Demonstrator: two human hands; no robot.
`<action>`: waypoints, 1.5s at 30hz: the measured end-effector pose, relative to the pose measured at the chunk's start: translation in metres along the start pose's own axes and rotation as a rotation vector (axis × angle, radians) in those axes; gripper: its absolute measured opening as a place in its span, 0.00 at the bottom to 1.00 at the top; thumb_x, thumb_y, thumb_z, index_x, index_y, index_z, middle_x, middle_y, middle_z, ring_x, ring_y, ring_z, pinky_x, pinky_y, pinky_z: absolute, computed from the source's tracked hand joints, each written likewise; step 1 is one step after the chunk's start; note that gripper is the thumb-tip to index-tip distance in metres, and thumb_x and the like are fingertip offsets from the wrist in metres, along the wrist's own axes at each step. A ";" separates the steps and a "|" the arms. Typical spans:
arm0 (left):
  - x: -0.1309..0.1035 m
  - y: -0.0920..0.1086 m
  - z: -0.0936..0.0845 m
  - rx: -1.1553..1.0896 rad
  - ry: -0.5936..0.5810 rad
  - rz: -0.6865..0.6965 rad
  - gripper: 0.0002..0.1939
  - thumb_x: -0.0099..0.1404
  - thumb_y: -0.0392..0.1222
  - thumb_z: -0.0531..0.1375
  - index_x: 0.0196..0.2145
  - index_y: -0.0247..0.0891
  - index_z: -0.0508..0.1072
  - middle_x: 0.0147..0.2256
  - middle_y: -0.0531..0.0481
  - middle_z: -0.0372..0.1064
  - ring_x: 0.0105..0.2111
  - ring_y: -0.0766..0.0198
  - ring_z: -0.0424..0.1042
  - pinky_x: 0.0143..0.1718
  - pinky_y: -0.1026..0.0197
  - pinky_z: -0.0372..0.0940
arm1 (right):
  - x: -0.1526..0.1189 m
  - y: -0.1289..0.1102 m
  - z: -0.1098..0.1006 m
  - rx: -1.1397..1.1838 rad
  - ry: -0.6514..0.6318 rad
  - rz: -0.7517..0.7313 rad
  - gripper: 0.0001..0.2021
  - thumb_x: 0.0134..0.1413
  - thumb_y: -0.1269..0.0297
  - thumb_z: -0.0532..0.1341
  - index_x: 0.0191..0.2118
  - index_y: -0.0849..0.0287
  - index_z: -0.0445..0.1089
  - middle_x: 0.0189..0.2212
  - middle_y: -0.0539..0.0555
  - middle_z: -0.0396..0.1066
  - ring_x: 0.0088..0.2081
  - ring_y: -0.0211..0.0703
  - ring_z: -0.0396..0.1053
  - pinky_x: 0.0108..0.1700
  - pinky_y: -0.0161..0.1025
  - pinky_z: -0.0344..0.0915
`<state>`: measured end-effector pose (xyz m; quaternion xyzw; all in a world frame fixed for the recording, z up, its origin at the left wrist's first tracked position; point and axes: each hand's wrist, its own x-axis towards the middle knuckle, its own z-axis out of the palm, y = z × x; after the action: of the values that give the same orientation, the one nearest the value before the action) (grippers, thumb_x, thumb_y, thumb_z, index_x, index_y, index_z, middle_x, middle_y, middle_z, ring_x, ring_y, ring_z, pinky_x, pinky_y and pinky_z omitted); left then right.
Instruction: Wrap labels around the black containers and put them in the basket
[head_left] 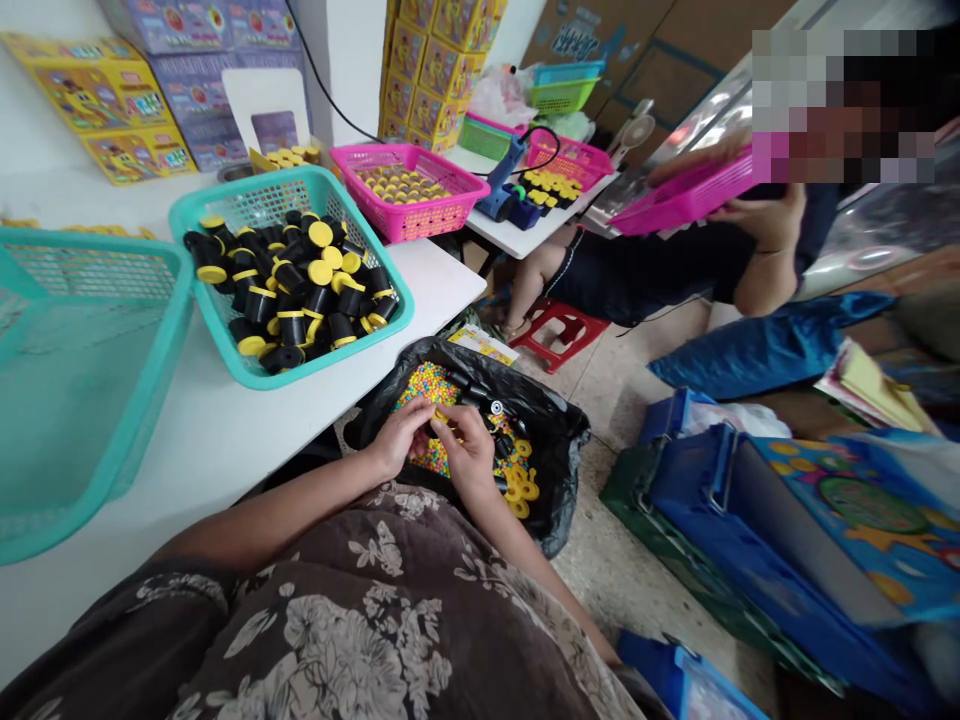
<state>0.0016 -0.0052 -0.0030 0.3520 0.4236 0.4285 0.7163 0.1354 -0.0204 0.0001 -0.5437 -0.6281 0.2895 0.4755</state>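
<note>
My left hand (403,437) and my right hand (469,448) meet over a box lined with a black plastic bag (559,450). Both are closed, fingertips pinched around a small yellow cap (441,413); whatever lies under it is mostly hidden by my fingers. Below them the bag holds colourful little balls (427,385), black tubs (472,392) and loose yellow ring-like caps (521,490). On the white table to the left, a turquoise basket (281,380) is heaped with black tubs with yellow lids (289,325).
Another turquoise basket (161,420) stands at the far left. Beyond is a pink basket (405,220) of filled rows. A person (645,270) sits by a red stool (559,335), holding a pink basket (682,205). Blue crates (690,470) line the floor at right.
</note>
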 end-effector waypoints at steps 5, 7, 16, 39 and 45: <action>-0.001 -0.001 0.001 -0.026 0.017 -0.018 0.21 0.58 0.60 0.61 0.31 0.40 0.63 0.20 0.60 0.54 0.14 0.73 0.54 0.14 0.67 0.42 | -0.006 0.000 0.005 -0.174 0.092 -0.143 0.08 0.59 0.58 0.62 0.39 0.54 0.75 0.34 0.55 0.73 0.36 0.44 0.71 0.37 0.42 0.70; -0.002 0.001 0.002 -0.028 0.031 -0.024 0.22 0.56 0.61 0.62 0.30 0.40 0.63 0.19 0.60 0.54 0.14 0.73 0.54 0.14 0.66 0.41 | -0.008 0.001 0.007 -0.219 0.097 -0.183 0.07 0.60 0.59 0.62 0.39 0.54 0.75 0.33 0.55 0.73 0.35 0.44 0.71 0.38 0.41 0.70; -0.003 0.000 0.001 -0.060 0.094 -0.029 0.22 0.53 0.59 0.64 0.27 0.39 0.61 0.19 0.60 0.53 0.15 0.74 0.51 0.15 0.65 0.39 | -0.006 0.007 0.005 -0.274 -0.054 -0.287 0.08 0.61 0.61 0.59 0.40 0.55 0.74 0.35 0.57 0.73 0.37 0.45 0.73 0.39 0.42 0.72; 0.005 0.002 0.001 0.205 0.073 -0.051 0.25 0.53 0.64 0.62 0.25 0.39 0.61 0.16 0.60 0.58 0.11 0.72 0.57 0.13 0.67 0.48 | 0.139 -0.115 0.016 -0.052 -0.183 -0.269 0.05 0.53 0.61 0.65 0.33 0.56 0.74 0.30 0.49 0.70 0.31 0.36 0.66 0.39 0.38 0.64; 0.007 -0.002 0.000 0.274 0.036 -0.082 0.20 0.57 0.59 0.61 0.26 0.39 0.63 0.16 0.59 0.59 0.11 0.72 0.58 0.12 0.68 0.47 | 0.102 0.000 -0.088 -0.820 -0.309 0.179 0.04 0.53 0.68 0.63 0.30 0.57 0.75 0.26 0.51 0.73 0.32 0.42 0.69 0.36 0.38 0.61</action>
<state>0.0039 0.0008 -0.0070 0.4209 0.5050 0.3434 0.6707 0.2197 0.0642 0.0626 -0.6898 -0.7051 0.1345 0.0941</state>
